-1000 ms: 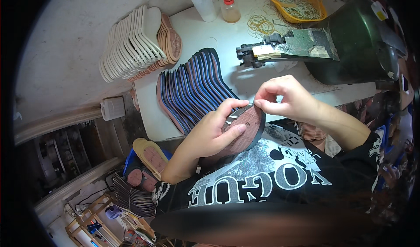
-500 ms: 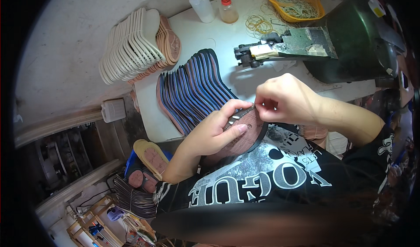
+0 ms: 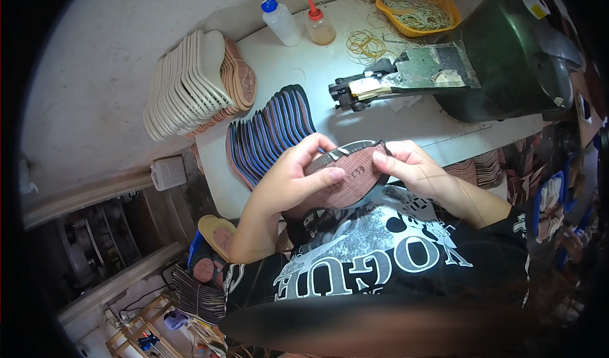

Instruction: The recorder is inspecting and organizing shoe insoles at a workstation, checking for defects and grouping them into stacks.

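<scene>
A reddish-brown shoe insole (image 3: 354,182) with a dark rim and printed marks is held up in front of my shirt. My left hand (image 3: 297,173) grips its left side, thumb flat on the brown face and fingers behind. At the other end my right hand (image 3: 411,166) pinches the insole between thumb and fingers near the upper right corner. A dark and pale strip runs along its upper edge. Behind my left hand, a row of dark insoles with blue edges (image 3: 269,133) lies on the white table (image 3: 317,66); my hand hides part of it.
A green sewing machine (image 3: 507,60) reaches in from the right, its arm pointing left. White insoles (image 3: 187,91) and brown insoles (image 3: 239,76) stand far left. A blue-capped bottle (image 3: 282,25), a red-tipped bottle (image 3: 321,31) and a yellow basket (image 3: 406,20) line the back.
My right hand has gone from a raised pinch at the insole's upper edge to holding its right end, thumb on the face. The insole now shows more of its printed side. The whole view has shifted slightly.
</scene>
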Demonstrator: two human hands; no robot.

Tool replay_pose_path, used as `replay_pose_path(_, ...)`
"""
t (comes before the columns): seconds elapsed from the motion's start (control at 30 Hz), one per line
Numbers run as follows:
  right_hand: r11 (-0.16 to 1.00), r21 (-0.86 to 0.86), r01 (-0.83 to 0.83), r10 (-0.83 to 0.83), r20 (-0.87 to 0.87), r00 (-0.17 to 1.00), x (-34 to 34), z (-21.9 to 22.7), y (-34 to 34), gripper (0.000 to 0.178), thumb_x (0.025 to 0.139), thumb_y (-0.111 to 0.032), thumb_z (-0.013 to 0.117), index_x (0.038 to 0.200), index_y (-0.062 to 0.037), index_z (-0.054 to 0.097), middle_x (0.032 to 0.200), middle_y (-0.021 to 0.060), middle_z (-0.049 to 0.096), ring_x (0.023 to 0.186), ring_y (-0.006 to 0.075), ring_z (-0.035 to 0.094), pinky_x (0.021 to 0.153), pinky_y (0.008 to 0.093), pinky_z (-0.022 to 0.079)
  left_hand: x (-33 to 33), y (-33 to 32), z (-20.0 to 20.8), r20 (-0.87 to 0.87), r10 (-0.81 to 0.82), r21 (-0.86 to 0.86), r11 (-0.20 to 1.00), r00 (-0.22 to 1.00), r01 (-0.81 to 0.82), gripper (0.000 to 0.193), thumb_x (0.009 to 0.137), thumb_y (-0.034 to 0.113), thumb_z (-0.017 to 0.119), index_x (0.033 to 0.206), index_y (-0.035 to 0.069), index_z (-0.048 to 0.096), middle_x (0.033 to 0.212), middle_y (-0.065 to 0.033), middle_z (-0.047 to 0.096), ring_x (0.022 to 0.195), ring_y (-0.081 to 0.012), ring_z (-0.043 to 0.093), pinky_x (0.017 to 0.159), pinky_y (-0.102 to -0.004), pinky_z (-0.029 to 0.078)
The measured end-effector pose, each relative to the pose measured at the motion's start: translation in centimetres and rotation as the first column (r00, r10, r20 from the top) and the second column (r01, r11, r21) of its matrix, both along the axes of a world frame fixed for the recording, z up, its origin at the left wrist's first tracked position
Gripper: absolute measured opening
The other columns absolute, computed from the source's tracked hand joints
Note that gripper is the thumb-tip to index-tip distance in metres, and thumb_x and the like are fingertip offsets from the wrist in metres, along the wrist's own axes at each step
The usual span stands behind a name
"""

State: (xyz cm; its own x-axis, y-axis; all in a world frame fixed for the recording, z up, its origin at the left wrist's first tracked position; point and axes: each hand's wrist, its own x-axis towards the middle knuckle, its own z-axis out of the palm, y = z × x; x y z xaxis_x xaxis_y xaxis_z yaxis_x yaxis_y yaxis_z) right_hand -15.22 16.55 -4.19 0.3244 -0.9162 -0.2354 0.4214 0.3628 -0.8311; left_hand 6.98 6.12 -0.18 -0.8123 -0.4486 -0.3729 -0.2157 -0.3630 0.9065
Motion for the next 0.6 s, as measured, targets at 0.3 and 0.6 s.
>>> replay_pose_path(0.3, 0.919, -0.261, 0.297, -0.369, -0.298, 0.880, -0.7, 1.3, -0.4, 0.014, 0.093, -0.010, 0.058, 0.090, 0.0026, 0.064, 0.076, 0.0010, 0.063, 0.067, 0.0075, 0.056, 0.060, 0.0225, 0.046, -1.1, -1.1, 1.1, 0.121, 0.032, -0.226, 0.974, 0.992, -0.004, 0.021, 0.090, 0.019, 0.063, 0.096, 0.000, 0.058, 0.080, 0.0005, 0.058, 0.077, -0.0055, 0.051, 0.068, -0.0226, 0.043)
replay_pose_path(0.6, 0.695, -0.298, 0.655, -0.683, 0.013, 0.731, -5.2, -0.2, -1.1, 0.021, 0.099, -0.018, 0.045, 0.083, -0.0060, 0.052, 0.076, -0.0012, 0.050, 0.065, 0.0063, 0.043, 0.062, 0.0210, 0.037, 3.3, -0.6, 0.1, -0.053, 0.310, -0.151, 0.937, 0.949, -0.314, 0.018, 0.085, 0.016, 0.064, 0.092, 0.001, 0.060, 0.081, 0.0021, 0.058, 0.074, -0.0051, 0.052, 0.066, -0.0196, 0.040)
